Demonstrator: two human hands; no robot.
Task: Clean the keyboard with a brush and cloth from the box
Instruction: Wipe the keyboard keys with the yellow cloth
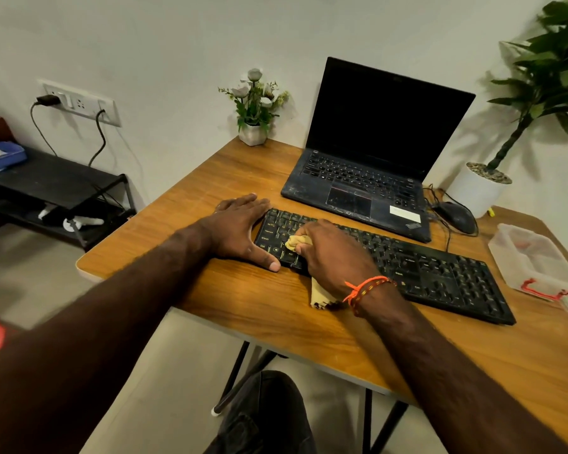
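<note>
Wiping the keyboard (407,267), near front edge of tabletop (276,322).
Black, dusty, yellow-lettered keys. Right hand (328,253) bunches yellow cloth (297,242) on its left keys; left hand (240,231) spread flat, bracing left end.

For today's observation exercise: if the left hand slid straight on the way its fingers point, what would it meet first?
The left hand lies flat beside the keyboard's left end, fingers pointing away along the table. That line looks free up to the flower pot near the back edge, though depth is uncertain.
</note>
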